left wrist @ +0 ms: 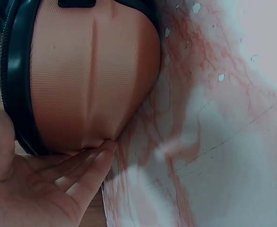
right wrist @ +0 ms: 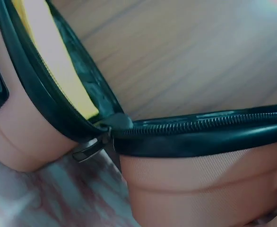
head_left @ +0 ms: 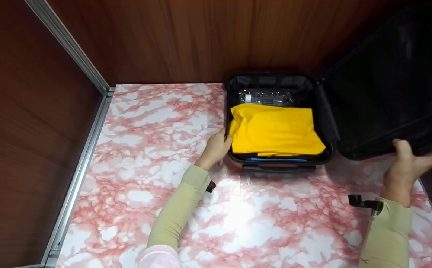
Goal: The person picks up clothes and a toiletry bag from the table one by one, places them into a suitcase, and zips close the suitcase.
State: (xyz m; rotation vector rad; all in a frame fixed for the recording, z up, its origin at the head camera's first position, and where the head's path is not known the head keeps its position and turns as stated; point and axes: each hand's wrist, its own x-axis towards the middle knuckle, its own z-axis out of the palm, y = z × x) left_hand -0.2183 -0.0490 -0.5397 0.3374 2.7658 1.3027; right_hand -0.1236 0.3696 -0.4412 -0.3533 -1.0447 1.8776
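Observation:
A suitcase (head_left: 323, 162) lies spread wide against the back wall, black inside, with a pinkish-orange ribbed shell (left wrist: 82, 80) in the left wrist view. Folded yellow cloth (head_left: 275, 130) fills most of its base, with a clear plastic-wrapped bottle (head_left: 268, 97) behind and a thin blue edge (head_left: 275, 159) beneath. At the base's left side, my left hand (head_left: 214, 150) holds the wall, thumb at the rim and fingers along the shell. My right hand (head_left: 405, 167) grips the near edge of the tilted lid (head_left: 390, 89), thumb on the inner side.
Pink-and-white marbled surface (head_left: 141, 149) spreads left and in front of the suitcase. Brown wood-grain panels (head_left: 182, 41) stand behind and at the sides, with a metal strip (head_left: 85, 149) at left. A zipper pull (right wrist: 89, 151) hangs by the hinge corner.

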